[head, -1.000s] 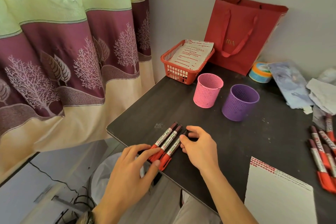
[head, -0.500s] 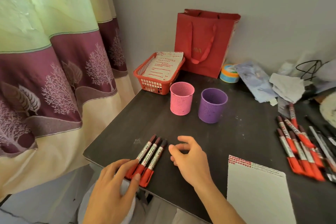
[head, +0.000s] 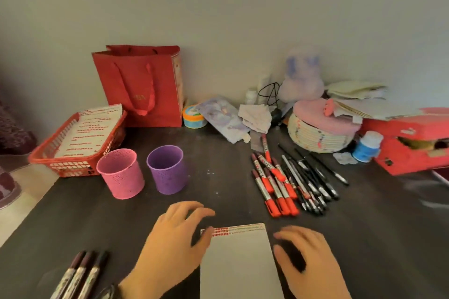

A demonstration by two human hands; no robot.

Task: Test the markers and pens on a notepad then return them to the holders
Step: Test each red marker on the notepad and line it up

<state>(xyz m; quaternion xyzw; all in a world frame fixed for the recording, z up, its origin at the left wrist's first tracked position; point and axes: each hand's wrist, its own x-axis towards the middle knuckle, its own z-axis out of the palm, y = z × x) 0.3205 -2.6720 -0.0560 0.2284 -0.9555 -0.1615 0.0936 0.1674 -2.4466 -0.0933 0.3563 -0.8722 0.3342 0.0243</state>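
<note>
1. The left hand (head: 170, 245) is relaxed and unclenched, its fingers (head: 192, 209) spread and gently bent, holding nothing. Its thumb lies on the top left corner of the notepad (head: 239, 264).
2. The right hand (head: 311, 264) sits just beside the notepad's right edge, its fingers (head: 286, 235) loosely curved and grasping nothing. It is blurred, so I cannot tell whether they touch the pad or the table (head: 218, 192).
3. The notepad lies flat between the two hands, with a band of red scribbles along its top edge, just past the left thumb.
4. Out beyond the left wrist, three markers (head: 80, 274) lie side by side on the table, apart from that hand.
5. Ahead of the left fingers and well apart from them stand the pink holder (head: 121, 175) and the purple holder (head: 167, 170), upright and next to each other.
6. Ahead of the right fingers lies a heap of red markers (head: 274, 187), with black pens (head: 313, 182) touching its far side.
7. Farther off past the pink holder sits a red basket (head: 70, 166) holding a sheet (head: 92, 131) marked with red lines.
8. Behind the basket a red paper bag (head: 141, 85) stands against the wall.
9. Far beyond the pens rests a round woven basket (head: 320, 138) with a pink top, and a red box (head: 413, 148) beside it.
</note>
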